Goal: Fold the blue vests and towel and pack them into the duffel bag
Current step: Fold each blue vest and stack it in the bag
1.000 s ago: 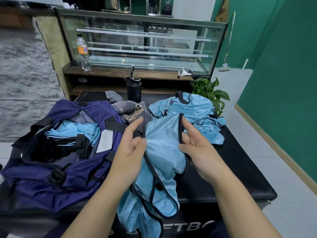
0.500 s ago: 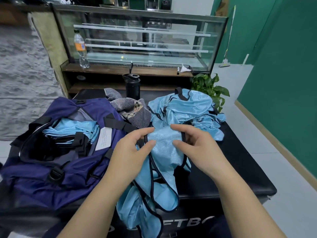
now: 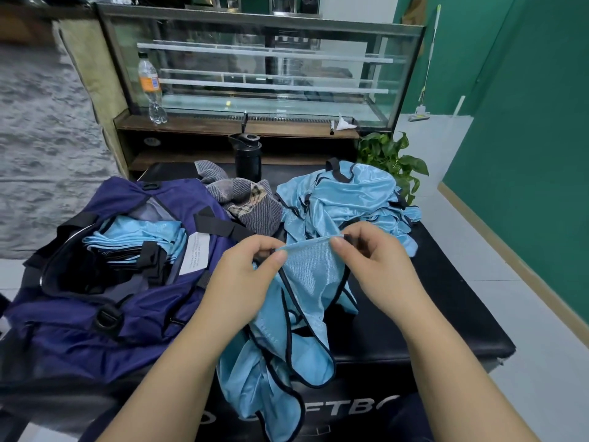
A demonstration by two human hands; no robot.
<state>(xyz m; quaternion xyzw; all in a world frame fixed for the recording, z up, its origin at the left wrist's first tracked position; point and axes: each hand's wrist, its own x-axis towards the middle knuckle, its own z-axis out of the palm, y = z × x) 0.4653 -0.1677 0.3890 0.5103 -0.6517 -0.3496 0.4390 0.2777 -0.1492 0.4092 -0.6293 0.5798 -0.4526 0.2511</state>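
Left hand (image 3: 245,275) and right hand (image 3: 376,269): each grip pinched closed on the top edge of one light-blue vest (image 3: 306,301), which drapes over the front edge of the black bench (image 3: 446,298). Loose vests (image 3: 344,202) are heaped just behind. The towel (image 3: 248,202) lies crumpled between that heap and the open duffel bag (image 3: 105,314), which contains folded vests (image 3: 140,234).
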